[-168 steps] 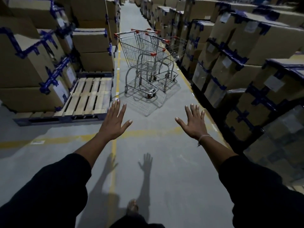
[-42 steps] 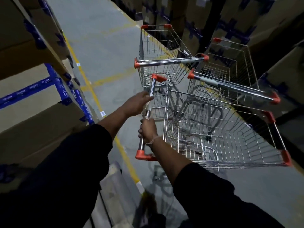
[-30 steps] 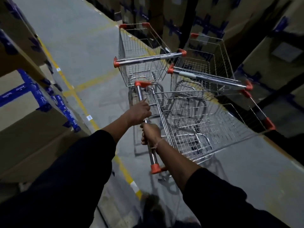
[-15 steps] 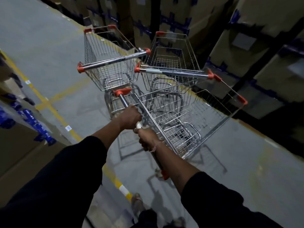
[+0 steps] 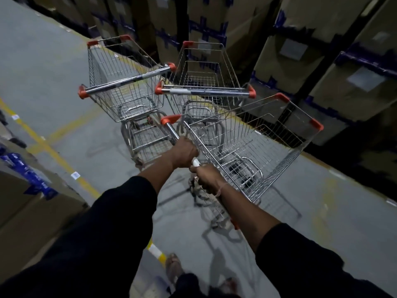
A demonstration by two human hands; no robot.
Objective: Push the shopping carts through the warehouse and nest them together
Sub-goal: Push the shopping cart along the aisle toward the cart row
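Both hands, left hand [image 5: 184,152] and right hand [image 5: 206,177], are clamping the cart handle [image 5: 171,131]; its basket [image 5: 257,145] is risking clipping boxes [image 5: 343,82] at frame right.

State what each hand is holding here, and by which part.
Both hands grip the nearest silver wire shopping cart by its metal push handle: left hand farther along the bar, right hand nearer.

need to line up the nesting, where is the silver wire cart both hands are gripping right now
In the head view the gripped silver wire cart sits centre-right, turned sideways just behind the two parked wire carts, its basket toward the right-hand box stacks.
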